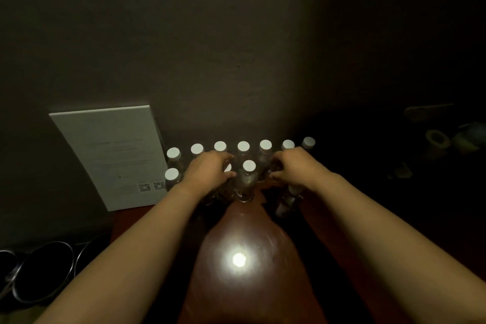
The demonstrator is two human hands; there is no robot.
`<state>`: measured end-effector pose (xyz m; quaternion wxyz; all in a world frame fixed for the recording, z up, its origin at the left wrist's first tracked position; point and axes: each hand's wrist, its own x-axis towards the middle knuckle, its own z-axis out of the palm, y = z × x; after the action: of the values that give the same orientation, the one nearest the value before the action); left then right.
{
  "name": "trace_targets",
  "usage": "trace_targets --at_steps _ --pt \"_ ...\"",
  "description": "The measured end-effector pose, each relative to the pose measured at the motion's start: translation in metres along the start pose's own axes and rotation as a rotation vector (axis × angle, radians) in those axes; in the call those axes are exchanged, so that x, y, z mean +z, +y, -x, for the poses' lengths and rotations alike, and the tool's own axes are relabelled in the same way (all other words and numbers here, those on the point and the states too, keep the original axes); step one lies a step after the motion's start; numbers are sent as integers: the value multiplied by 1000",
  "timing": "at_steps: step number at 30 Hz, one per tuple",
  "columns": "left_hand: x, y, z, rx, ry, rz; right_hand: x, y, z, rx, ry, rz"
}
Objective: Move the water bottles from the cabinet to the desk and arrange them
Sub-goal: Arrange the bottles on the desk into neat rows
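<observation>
- Water bottles (243, 147) upright in tight rows on the desk (328, 221) by the wall
- Left hand (210, 171) and right hand (292, 164) each curled round a front-row bottle
- Risk: knocking close neighbours over domino-style in poor light

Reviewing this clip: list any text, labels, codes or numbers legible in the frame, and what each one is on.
No text can be read.
White board leaning on the wall: faint printed lines, too blurred to read.
Same board, lower right: two QR codes, too small to make out.
Water bottles: plain white caps; no label legible in the dim light.
</observation>
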<state>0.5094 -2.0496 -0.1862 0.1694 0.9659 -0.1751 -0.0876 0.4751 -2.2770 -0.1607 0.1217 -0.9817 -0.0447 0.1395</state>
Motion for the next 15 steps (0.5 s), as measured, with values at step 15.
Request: trace_targets --at_steps 15 --pt "19 28 -4 63 78 32 16 17 33 46 -46 16"
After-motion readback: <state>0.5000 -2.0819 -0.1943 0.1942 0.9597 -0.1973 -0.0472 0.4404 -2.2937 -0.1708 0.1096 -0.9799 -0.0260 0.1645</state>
